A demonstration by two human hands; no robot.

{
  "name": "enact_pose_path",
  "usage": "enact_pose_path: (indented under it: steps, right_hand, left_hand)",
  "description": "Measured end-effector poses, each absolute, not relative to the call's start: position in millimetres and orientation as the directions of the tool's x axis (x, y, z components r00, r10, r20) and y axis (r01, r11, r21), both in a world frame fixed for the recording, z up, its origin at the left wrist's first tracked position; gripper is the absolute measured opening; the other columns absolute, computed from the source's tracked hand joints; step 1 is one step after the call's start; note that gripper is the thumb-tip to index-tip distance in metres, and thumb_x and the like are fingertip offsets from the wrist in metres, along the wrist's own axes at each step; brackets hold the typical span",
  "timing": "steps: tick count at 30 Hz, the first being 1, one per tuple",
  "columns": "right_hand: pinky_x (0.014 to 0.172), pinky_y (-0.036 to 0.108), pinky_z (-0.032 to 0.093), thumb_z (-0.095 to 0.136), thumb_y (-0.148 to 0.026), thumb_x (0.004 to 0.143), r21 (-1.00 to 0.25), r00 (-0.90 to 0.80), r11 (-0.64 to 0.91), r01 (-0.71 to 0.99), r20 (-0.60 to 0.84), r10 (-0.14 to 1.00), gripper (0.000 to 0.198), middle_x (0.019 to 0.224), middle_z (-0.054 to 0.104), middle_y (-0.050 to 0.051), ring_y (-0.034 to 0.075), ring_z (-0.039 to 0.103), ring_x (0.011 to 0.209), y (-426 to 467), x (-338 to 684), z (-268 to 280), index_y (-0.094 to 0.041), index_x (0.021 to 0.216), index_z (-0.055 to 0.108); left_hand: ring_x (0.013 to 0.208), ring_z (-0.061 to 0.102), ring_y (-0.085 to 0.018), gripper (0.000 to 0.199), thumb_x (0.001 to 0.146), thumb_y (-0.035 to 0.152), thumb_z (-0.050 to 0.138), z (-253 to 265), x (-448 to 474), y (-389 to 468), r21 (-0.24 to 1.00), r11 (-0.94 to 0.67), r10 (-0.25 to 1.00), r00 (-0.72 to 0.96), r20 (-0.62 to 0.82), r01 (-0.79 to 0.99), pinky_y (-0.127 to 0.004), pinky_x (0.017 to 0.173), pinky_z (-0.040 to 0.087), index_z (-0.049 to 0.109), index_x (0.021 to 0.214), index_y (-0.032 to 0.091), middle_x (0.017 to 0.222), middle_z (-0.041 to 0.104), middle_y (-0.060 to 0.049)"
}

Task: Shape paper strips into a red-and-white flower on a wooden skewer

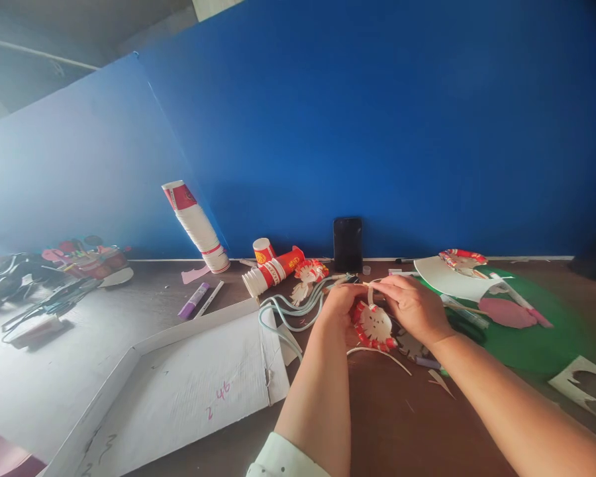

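Note:
My left hand (344,301) is closed at the left edge of a cut paper cup (376,324), its fingers partly hidden. The cup has a round white base with small dark marks and a red-and-white fringe around it. My right hand (411,306) pinches a narrow pale strip at the top of this cup. Both hands' fingertips come close together there. Just behind them lies another fringed red-and-white cup piece (310,273). Pale blue cord (291,311) loops out to the left of my left hand.
A white cardboard tray (179,391) fills the front left. Stacked paper cups (198,228) lean on the blue partition (377,119). A purple marker (194,300) lies behind the tray. A black phone (347,244) stands at the back. Green paper (541,344) and scraps lie right.

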State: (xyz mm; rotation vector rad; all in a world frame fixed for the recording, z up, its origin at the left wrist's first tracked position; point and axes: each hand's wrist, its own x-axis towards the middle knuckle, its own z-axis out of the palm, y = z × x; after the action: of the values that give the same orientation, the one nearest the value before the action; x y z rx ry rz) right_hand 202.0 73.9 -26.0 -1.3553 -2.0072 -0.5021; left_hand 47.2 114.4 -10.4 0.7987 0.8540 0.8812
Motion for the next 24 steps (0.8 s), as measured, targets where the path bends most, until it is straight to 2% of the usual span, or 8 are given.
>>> enact_pose_path:
  steps: [3,7,13,17,20,24]
  right_hand:
    - [0.076,0.030,0.048,0.052,-0.015,0.087,-0.025,-0.254,0.376,0.926,0.695,0.673,0.028,0.101,0.070,0.002,0.020,0.061,0.095,73.9,202.6,-25.1,-0.024,0.104,0.072]
    - [0.077,0.031,0.048,0.050,-0.015,0.087,-0.015,-0.263,0.383,0.924,0.702,0.662,0.028,0.100,0.070,0.003,0.020,0.061,0.094,74.7,201.0,-25.5,-0.023,0.103,0.072]
    - [0.075,0.030,0.049,0.050,-0.020,0.089,-0.103,-0.194,0.366,0.925,0.700,0.688,0.027,0.100,0.071,0.001,0.019,0.063,0.094,73.5,195.7,-25.8,-0.026,0.103,0.072]
    - [0.072,0.030,0.051,0.052,-0.026,0.088,-0.185,-0.122,0.327,0.927,0.675,0.728,0.024,0.102,0.070,0.002,0.019,0.064,0.094,72.7,194.5,-25.1,-0.026,0.101,0.072]
    - [0.075,0.032,0.051,0.050,-0.027,0.088,-0.205,-0.104,0.306,0.930,0.650,0.752,0.024,0.103,0.069,0.002,0.021,0.064,0.099,72.7,195.3,-25.0,-0.026,0.098,0.072]
    - [0.075,0.033,0.052,0.048,-0.031,0.089,-0.223,-0.067,0.256,0.941,0.616,0.785,0.027,0.111,0.068,0.003,0.023,0.062,0.105,72.9,196.8,-25.3,-0.026,0.105,0.070]
  left_hand:
    - [0.043,0.047,-0.010,0.023,0.060,0.029,0.075,-9.7,47.3,114.4,0.822,0.469,0.855,0.399,-0.331,-0.323,-0.025,0.046,0.038,0.060,0.061,0.012,0.054,0.056,-0.001]
    - [0.047,0.050,-0.011,0.033,0.054,0.034,0.081,-17.5,49.2,117.2,0.824,0.418,0.884,0.378,-0.274,-0.381,-0.026,0.051,0.041,0.060,0.065,0.011,0.056,0.056,-0.001]
    - [0.046,0.048,-0.010,0.036,0.052,0.036,0.083,-25.6,49.5,119.6,0.821,0.396,0.892,0.383,-0.238,-0.411,-0.026,0.051,0.039,0.057,0.063,0.013,0.053,0.054,0.001]
    - [0.047,0.048,-0.010,0.029,0.059,0.034,0.079,-27.6,50.3,120.2,0.890,0.318,0.925,0.312,-0.215,-0.328,-0.026,0.052,0.040,0.059,0.064,0.013,0.052,0.054,0.000]
    - [0.046,0.047,-0.010,0.019,0.066,0.028,0.073,-27.9,51.2,120.9,0.940,0.262,0.942,0.271,-0.199,-0.218,-0.025,0.052,0.040,0.061,0.066,0.013,0.051,0.054,0.000]
    - [0.048,0.048,-0.010,0.014,0.071,0.027,0.068,-27.2,50.9,122.2,0.978,0.193,0.952,0.258,-0.166,-0.083,-0.026,0.056,0.041,0.066,0.070,0.013,0.054,0.056,-0.001]
